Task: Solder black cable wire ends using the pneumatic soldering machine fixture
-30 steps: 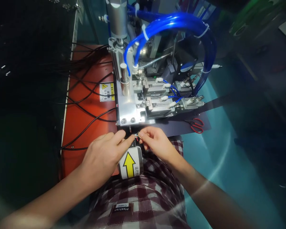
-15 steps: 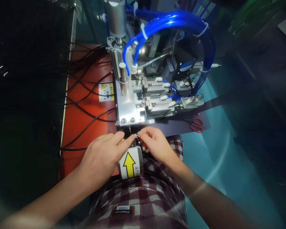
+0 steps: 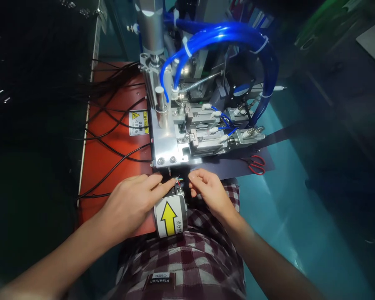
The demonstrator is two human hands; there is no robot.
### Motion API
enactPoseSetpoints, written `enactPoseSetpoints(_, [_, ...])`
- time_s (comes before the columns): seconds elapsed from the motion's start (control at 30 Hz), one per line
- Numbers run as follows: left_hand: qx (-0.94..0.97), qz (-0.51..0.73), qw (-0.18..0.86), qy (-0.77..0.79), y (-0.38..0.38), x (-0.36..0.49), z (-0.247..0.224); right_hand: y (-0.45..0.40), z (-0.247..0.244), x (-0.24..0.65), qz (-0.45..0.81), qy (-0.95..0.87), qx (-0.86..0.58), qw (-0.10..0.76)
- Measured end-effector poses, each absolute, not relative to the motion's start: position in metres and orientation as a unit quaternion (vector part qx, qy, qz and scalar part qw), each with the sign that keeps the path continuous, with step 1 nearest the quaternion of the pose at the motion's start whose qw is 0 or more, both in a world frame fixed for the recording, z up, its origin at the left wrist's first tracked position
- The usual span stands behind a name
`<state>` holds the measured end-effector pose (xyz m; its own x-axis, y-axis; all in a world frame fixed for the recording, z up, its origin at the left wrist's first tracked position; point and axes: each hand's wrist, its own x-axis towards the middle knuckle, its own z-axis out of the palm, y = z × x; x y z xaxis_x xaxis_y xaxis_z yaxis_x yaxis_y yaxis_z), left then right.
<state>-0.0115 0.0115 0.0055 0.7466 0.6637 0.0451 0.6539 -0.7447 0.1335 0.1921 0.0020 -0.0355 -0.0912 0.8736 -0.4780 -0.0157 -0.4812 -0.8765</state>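
Note:
My left hand (image 3: pixel 133 200) rests at the front edge of the machine, its index finger stretched out and touching a small part with thin coloured wires (image 3: pixel 178 181). Beside those wires, a little to the right, my right hand (image 3: pixel 211 189) has thumb and index finger pressed together; whatever they may hold is too small to make out. Just below the wires sits a rounded housing with a yellow arrow label (image 3: pixel 168 216). Above both hands stands the metal machine plate (image 3: pixel 167 146) with its cylinders.
Blue air hoses (image 3: pixel 228 33) arch over the machine. Red-handled scissors (image 3: pixel 256 165) lie on the dark sheet at the right. Black cables (image 3: pixel 112 168) cross the orange-red surface (image 3: pixel 96 154) at the left, near a warning label (image 3: pixel 138 123).
My right hand has moved right, away from the coloured wires, and a gap now shows between them. The left index finger stays at the small part. The view has shifted slightly.

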Motion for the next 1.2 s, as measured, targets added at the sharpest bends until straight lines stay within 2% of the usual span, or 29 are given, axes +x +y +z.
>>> enactPoseSetpoints(0.27, [0.926,0.078,0.080,0.361,0.013,-0.010,0.005,0.006,-0.033,0.181,0.650,-0.404,-0.546,0.341])
enactPoseSetpoints(0.47, [0.920,0.065,0.045,0.384,0.008,-0.006,0.006,0.003,-0.034,0.184,0.471,-0.564,-0.612,0.291])
enactPoseSetpoints(0.57, [0.912,0.063,0.070,0.399,0.007,-0.005,0.008,-0.003,-0.038,0.187,0.529,-0.516,-0.617,0.271])
enactPoseSetpoints(0.63, [0.907,0.074,0.089,0.406,0.008,-0.005,0.009,-0.009,-0.038,0.186,0.547,-0.478,-0.614,0.309])
enactPoseSetpoints(0.83, [0.893,0.093,0.126,0.423,0.011,-0.003,0.011,-0.018,-0.023,0.175,0.502,-0.519,-0.615,0.315])
enactPoseSetpoints(1.03, [0.886,0.081,0.140,0.434,0.010,-0.004,0.011,-0.010,-0.007,0.172,0.312,-0.649,-0.635,0.278])
enactPoseSetpoints(1.1, [0.886,0.079,0.141,0.436,0.010,-0.004,0.011,-0.006,-0.008,0.175,0.355,-0.630,-0.629,0.287])
enactPoseSetpoints(1.2, [0.886,0.082,0.136,0.435,0.010,-0.004,0.011,0.000,-0.019,0.181,0.553,-0.509,-0.585,0.304])
